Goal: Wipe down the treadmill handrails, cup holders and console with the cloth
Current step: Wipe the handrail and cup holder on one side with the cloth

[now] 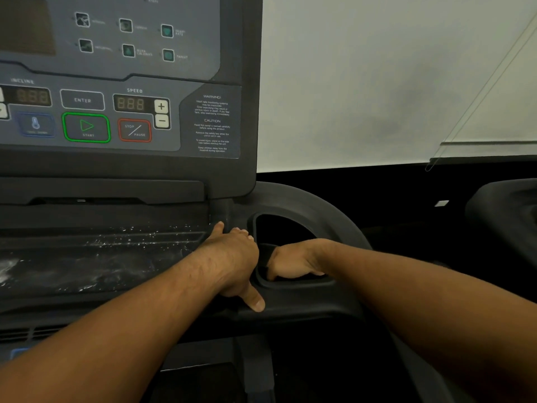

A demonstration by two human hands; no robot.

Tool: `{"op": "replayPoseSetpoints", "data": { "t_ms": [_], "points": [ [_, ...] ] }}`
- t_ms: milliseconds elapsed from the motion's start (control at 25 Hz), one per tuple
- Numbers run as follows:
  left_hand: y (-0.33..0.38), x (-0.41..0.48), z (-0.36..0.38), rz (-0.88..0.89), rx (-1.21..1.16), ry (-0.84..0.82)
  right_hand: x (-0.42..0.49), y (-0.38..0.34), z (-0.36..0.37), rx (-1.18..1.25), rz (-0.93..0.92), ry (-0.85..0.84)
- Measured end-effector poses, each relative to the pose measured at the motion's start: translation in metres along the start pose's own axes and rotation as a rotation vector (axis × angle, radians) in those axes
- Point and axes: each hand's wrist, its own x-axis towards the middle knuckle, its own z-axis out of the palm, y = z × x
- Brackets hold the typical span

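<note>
Black moulded-plastic cup holder (293,286), low beside the grey button console (116,112), with both hands at it.
Right hand (293,263) dips inside, its curled fingers hidden; the dark fold (266,255) beside it may be cloth, unclear. Left hand (232,257) lies flat on the rim, thumb spread.
</note>
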Motion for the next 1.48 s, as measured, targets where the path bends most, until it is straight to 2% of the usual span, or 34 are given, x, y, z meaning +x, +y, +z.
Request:
{"op": "replayPoseSetpoints", "data": {
  "t_ms": [200, 320, 480, 560, 680, 760, 920, 960, 1080, 1120, 1200, 1280, 1360, 1480],
  "points": [
    [-0.002, 0.002, 0.003, 0.005, -0.004, 0.019, -0.004, -0.006, -0.008, -0.055, 0.030, -0.076],
    [-0.004, 0.002, 0.006, 0.001, -0.048, 0.030, 0.007, -0.006, -0.015, -0.208, 0.104, -0.069],
    [-0.004, 0.003, 0.008, 0.011, -0.057, 0.035, 0.008, -0.015, -0.016, -0.845, 0.183, -0.164],
    [-0.004, 0.002, 0.007, 0.015, -0.059, 0.041, 0.002, -0.019, -0.010, -1.120, 0.189, -0.125],
    [-0.006, 0.001, 0.009, 0.011, -0.083, 0.041, 0.002, -0.021, -0.003, -1.214, 0.171, -0.012],
    [-0.008, 0.000, 0.011, 0.000, -0.104, 0.045, 0.007, -0.024, -0.004, -1.085, 0.184, 0.033],
    [-0.008, -0.002, 0.012, -0.001, -0.105, 0.050, 0.025, -0.017, -0.017, -0.620, 0.253, 0.048],
    [-0.009, -0.002, 0.012, 0.002, -0.108, 0.061, 0.030, -0.013, -0.020, -0.566, 0.290, 0.032],
    [-0.010, -0.002, 0.015, 0.010, -0.126, 0.073, 0.025, -0.016, -0.016, -0.545, 0.394, -0.154],
    [-0.010, -0.002, 0.015, 0.011, -0.122, 0.078, 0.021, -0.019, -0.018, -0.519, 0.370, -0.166],
    [-0.011, -0.002, 0.015, 0.011, -0.116, 0.101, 0.006, -0.017, -0.024, -0.389, 0.255, -0.075],
    [-0.012, -0.006, 0.018, 0.020, -0.114, 0.147, -0.015, 0.001, -0.030, 0.104, 0.154, 0.066],
    [-0.017, -0.013, 0.027, 0.046, -0.158, 0.222, -0.038, 0.018, -0.031, 0.634, 0.017, 0.127],
    [-0.032, -0.036, 0.043, 0.121, -0.445, 0.368, -0.072, 0.031, -0.010, 1.055, -0.270, 0.186]
  ]
}}
